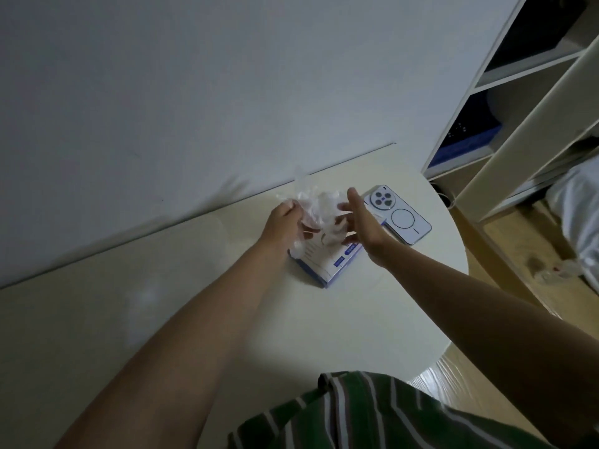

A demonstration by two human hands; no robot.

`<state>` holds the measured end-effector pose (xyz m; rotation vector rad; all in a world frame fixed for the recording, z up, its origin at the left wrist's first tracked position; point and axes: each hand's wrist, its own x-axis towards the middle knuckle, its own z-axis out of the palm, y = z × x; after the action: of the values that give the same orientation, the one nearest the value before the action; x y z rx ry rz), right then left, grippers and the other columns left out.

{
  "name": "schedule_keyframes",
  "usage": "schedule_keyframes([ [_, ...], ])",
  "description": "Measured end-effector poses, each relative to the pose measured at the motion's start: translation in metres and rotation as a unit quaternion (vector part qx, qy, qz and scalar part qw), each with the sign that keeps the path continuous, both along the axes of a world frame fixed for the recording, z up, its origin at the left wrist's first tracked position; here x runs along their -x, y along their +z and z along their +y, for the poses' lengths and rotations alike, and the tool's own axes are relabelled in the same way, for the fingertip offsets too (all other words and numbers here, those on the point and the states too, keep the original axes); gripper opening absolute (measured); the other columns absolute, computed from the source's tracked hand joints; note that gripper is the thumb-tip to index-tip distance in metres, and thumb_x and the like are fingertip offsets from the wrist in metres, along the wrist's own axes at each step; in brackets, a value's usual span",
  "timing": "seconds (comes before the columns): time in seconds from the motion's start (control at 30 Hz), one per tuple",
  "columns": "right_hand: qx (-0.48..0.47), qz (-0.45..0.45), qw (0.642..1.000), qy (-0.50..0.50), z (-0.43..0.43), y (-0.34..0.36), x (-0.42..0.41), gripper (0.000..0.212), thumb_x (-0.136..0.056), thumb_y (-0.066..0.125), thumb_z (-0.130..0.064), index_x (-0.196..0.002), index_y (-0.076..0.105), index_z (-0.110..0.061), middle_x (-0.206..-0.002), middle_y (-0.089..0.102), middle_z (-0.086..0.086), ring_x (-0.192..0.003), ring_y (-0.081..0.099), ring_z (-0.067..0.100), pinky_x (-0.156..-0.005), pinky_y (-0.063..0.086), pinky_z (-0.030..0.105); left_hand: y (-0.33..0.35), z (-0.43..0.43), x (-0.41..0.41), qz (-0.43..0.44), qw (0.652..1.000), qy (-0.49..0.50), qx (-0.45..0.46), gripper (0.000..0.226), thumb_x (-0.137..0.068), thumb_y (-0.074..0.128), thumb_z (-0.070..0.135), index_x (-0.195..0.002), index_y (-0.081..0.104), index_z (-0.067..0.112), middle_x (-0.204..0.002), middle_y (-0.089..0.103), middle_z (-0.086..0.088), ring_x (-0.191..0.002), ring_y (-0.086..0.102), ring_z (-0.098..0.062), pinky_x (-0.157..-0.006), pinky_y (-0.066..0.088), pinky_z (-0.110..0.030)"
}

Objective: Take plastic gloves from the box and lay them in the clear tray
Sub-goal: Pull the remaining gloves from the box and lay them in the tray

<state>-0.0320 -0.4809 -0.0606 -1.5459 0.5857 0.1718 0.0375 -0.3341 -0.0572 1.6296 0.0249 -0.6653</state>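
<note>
A white and blue glove box (327,265) lies flat on the pale table (201,306). Above its far end, a crumpled bunch of thin clear plastic gloves (319,210) hangs in the air. My left hand (283,222) grips the bunch at its left side with curled fingers. My right hand (364,222) is on the bunch's right side, fingers spread and fairly straight, fingertips touching the plastic. A faint clear tray (214,233) seems to sit left of the box, hard to make out in the dim light.
A white phone (397,215) lies face down just right of the box. The wall runs along the table's far edge. The table's rounded right edge drops to a wooden floor, with white shelving (518,92) beyond.
</note>
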Motion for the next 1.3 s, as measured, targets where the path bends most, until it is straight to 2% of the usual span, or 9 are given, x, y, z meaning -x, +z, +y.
schedule_keyframes([
  [0.13,-0.006,0.010,0.999,0.043,0.007,0.002,-0.011,0.034,-0.099,0.052,-0.031,-0.114,0.057,-0.002,-0.112,0.062,0.026,-0.089,0.063,0.028,-0.079,0.055,0.039,0.011,0.017,-0.004,-0.007,1.000,0.014,0.012,0.026,-0.099,0.037,0.002,-0.115,0.058,0.004,-0.091,0.069,-0.013,-0.076,0.068,-0.023,-0.068,0.059,-0.035],
  [0.33,-0.007,0.024,0.998,-0.063,0.014,0.012,-0.016,0.019,-0.088,0.052,-0.013,-0.101,0.060,-0.002,-0.097,0.063,0.020,-0.082,0.059,0.026,-0.080,0.051,0.037,0.018,0.048,-0.012,-0.039,0.996,0.079,-0.011,0.030,-0.089,0.034,-0.010,-0.094,0.057,0.008,-0.093,0.061,-0.013,-0.075,0.061,-0.025,-0.050,0.052,-0.026],
  [0.47,0.035,0.023,0.993,-0.111,0.020,0.015,-0.018,0.013,-0.093,0.048,-0.014,-0.097,0.056,-0.005,-0.083,0.065,0.012,-0.070,0.059,0.021,-0.068,0.052,0.034,0.024,0.066,-0.014,0.006,0.995,0.096,0.026,0.014,-0.093,0.044,0.022,-0.090,0.056,0.014,-0.085,0.063,-0.008,-0.071,0.060,-0.019,-0.060,0.049,-0.027],
  [0.57,0.097,0.006,0.989,-0.115,0.032,0.017,-0.016,0.016,-0.093,0.050,-0.016,-0.099,0.058,-0.004,-0.072,0.058,0.006,-0.057,0.053,0.016,-0.050,0.044,0.025,0.026,0.073,-0.019,0.041,0.998,0.032,0.043,0.042,-0.082,0.058,0.058,-0.102,0.055,0.022,-0.093,0.062,-0.004,-0.080,0.062,-0.017,-0.065,0.049,-0.029],
  [0.63,0.094,-0.009,0.987,-0.132,0.042,0.020,-0.016,0.017,-0.094,0.049,-0.015,-0.099,0.059,-0.004,-0.068,0.054,0.005,-0.054,0.046,0.013,-0.044,0.037,0.021,0.027,0.076,-0.016,0.014,1.000,-0.015,-0.010,0.046,-0.078,0.070,0.055,-0.104,0.055,0.021,-0.094,0.062,-0.003,-0.077,0.060,-0.017,-0.063,0.048,-0.026],
  [0.8,0.110,-0.018,0.983,-0.143,0.057,0.028,-0.017,0.015,-0.093,0.051,-0.017,-0.084,0.060,-0.008,-0.065,0.055,0.004,-0.056,0.048,0.015,-0.049,0.040,0.022,0.019,0.088,-0.011,-0.058,0.996,-0.017,-0.069,0.041,-0.071,0.072,-0.003,-0.105,0.060,0.014,-0.080,0.055,-0.004,-0.058,0.048,-0.014,-0.048,0.038,-0.018],
  [0.97,0.119,-0.038,0.978,-0.170,0.069,0.035,-0.019,0.015,-0.094,0.050,-0.016,-0.096,0.061,-0.006,-0.075,0.063,0.003,-0.064,0.053,0.015,-0.058,0.046,0.026,0.023,0.116,-0.013,-0.173,0.966,0.047,-0.188,0.060,-0.071,0.073,0.008,-0.126,0.051,0.016,-0.116,0.047,-0.006,-0.096,0.054,-0.021,-0.085,0.047,-0.029],
  [1.1,0.185,-0.088,0.966,-0.160,0.097,0.046,-0.030,0.016,-0.086,0.049,-0.021,-0.087,0.060,-0.009,-0.077,0.061,0.004,-0.070,0.053,0.017,-0.068,0.045,0.032,0.046,0.128,-0.003,-0.336,0.918,0.124,-0.169,0.026,-0.082,0.068,0.024,-0.105,0.057,0.018,-0.099,0.049,0.005,-0.085,0.051,-0.009,-0.076,0.040,-0.022],
  [1.3,0.180,-0.157,0.970,0.043,0.168,0.065,-0.041,0.014,-0.094,0.053,-0.023,-0.095,0.061,-0.012,-0.079,0.064,0.002,-0.070,0.061,0.015,-0.065,0.052,0.031,0.066,0.145,0.010,-0.026,0.999,0.019,0.007,0.068,-0.090,0.038,0.070,-0.108,0.068,0.011,-0.097,0.072,-0.008,-0.084,0.071,-0.021,-0.076,0.059,-0.035],
])
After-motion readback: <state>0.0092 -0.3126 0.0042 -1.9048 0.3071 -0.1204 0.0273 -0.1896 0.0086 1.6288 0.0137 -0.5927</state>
